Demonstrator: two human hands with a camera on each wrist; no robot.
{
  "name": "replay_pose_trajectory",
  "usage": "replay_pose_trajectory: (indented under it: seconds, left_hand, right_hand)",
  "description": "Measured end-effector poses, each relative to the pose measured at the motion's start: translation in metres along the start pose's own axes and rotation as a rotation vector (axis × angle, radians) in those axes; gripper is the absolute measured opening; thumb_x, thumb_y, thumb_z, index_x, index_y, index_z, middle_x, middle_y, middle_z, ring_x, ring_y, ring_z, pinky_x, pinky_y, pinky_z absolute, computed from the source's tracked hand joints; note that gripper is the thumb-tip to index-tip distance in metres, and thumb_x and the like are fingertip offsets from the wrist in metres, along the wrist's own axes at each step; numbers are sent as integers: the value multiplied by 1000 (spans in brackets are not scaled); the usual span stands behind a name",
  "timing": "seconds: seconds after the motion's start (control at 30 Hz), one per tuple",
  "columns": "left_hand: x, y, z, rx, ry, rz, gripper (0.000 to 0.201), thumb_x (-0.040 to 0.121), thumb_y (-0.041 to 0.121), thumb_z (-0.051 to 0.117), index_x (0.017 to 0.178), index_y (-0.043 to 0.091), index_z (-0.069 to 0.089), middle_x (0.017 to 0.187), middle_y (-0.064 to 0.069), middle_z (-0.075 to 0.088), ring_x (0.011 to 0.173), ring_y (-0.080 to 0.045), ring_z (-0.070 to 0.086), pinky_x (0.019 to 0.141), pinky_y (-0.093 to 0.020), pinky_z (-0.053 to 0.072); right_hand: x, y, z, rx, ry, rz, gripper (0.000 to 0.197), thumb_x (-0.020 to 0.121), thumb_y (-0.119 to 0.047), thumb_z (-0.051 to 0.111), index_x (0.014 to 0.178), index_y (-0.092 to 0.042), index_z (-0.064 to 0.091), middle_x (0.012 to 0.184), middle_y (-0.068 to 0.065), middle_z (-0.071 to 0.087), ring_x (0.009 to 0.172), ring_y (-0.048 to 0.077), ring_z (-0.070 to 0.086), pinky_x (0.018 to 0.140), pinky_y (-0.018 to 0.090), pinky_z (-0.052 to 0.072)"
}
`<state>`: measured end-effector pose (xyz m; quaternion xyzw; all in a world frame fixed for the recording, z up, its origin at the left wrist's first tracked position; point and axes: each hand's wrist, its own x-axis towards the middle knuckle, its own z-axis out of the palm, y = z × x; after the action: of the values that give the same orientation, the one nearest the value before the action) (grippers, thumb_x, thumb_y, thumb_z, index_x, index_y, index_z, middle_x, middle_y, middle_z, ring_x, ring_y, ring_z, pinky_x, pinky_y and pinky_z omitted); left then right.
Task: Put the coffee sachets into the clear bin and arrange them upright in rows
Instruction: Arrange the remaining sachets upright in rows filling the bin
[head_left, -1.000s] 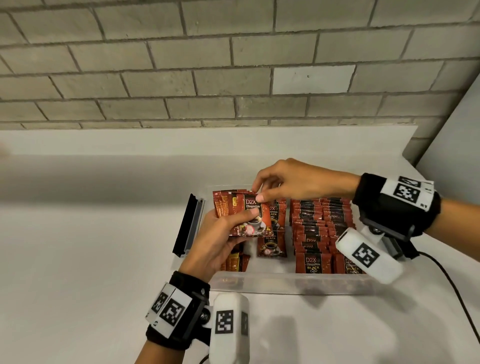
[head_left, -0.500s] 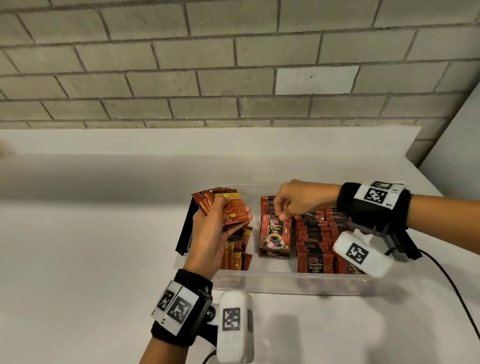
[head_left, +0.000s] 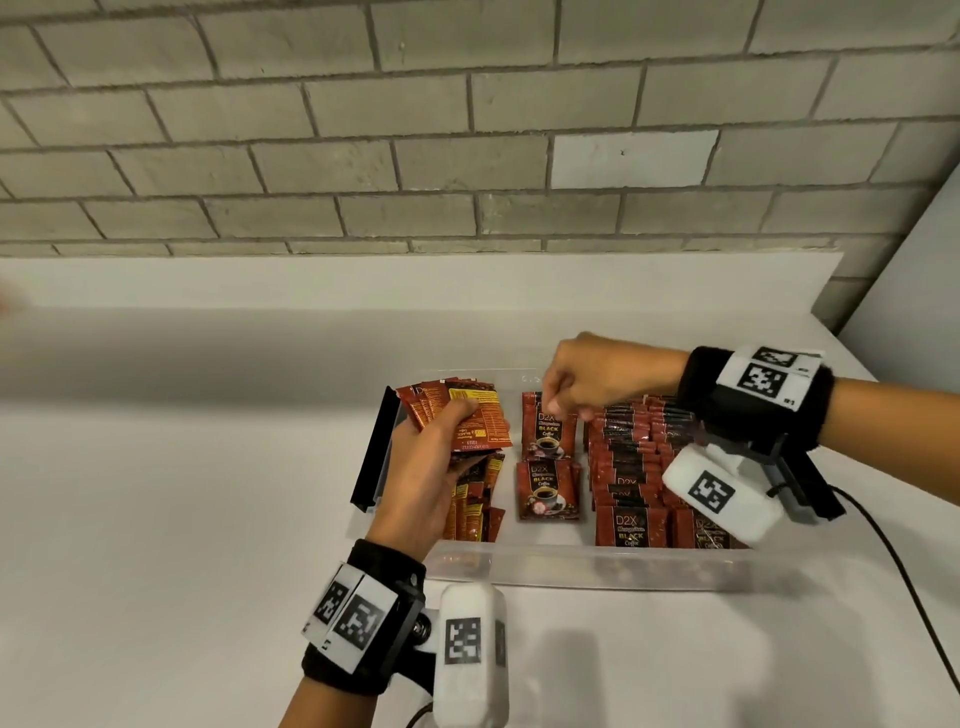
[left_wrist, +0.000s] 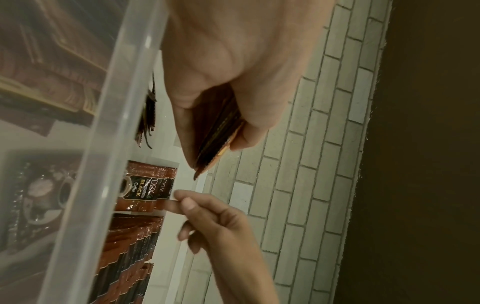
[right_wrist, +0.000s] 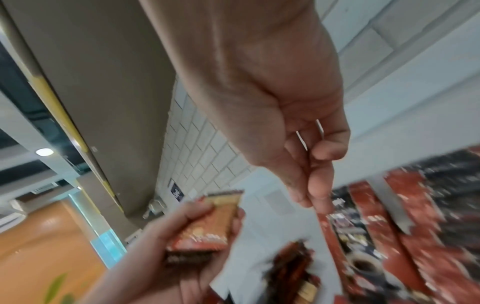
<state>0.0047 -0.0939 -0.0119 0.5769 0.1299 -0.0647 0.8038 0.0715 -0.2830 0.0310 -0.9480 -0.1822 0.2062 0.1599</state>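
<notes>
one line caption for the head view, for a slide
Left hand holds a sachet stack while the right hand sets one upright in the clear bin.

left grip (head_left: 426, 467) holding sachets (head_left: 457, 415), clear bin (head_left: 571, 566)

Head cam high, facing down at clear bin (head_left: 571, 564), wrist cams close, tilted, all share bin interior

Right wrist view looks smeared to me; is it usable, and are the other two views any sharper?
Right wrist view: motion blur smears the sachet rows; only the right hand reads clearly. Head view: sharp, evenly lit, labels legible on the sachets, brick lines bowed by the wide lens. Left wrist view: dim and yellowish, the clear bin wall hazes what lies behind it.
</notes>
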Motion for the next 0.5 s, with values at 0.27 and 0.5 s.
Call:
replay_pose_trajectory:
  seconds: [0.27,0.5]
  left_hand:
    - [-1,0,1,-17,2,8,27,88,12,64,114,7,60,103,-11,72,96,-22,70,78,-32,57]
    - [-1,-2,0,-12,4,23,25,87,14,65,112,9,61,101,-11,73,93,-23,71,82,-35,57]
  right_hand:
    - [-19,-16,5,-99,-61,-63,9,92,-17,60,95,-11,66,85,4,71,58,8,64,57,17,52]
    - [-3,-22,45,-391,-309,-152,17,92,-16,57,103,-12,70,100,3,69,87,16,62,75,24,50]
